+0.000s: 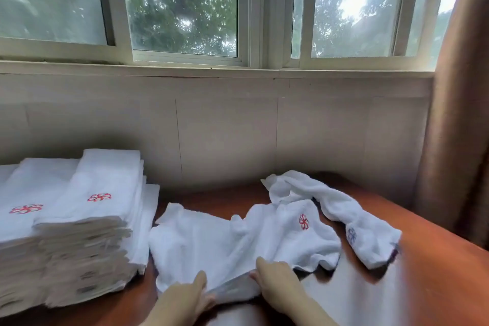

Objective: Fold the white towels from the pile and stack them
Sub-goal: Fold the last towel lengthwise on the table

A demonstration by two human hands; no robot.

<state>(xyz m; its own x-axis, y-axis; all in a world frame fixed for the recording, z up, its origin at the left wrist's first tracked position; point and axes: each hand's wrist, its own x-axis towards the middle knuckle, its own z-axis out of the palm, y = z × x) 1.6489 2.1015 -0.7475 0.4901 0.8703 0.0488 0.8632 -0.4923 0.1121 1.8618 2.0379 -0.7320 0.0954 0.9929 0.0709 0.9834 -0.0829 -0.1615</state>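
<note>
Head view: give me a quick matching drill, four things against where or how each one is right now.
Things:
1 folded towel stack
2 loose red-emblem towel
3 blue-emblem towel
4 curtain

States:
A crumpled, right of centre
B hangs at far right
C near edge held by left hand and right hand
D piled at left

Pairs: 1-D; 2-C; 3-A; 4-B

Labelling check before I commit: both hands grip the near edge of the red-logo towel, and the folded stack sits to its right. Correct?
Not quite. The head view shows the folded stack to the left of the red-logo towel, not to its right. The rest holds: the left hand and the right hand both grip that towel's near edge.
</note>
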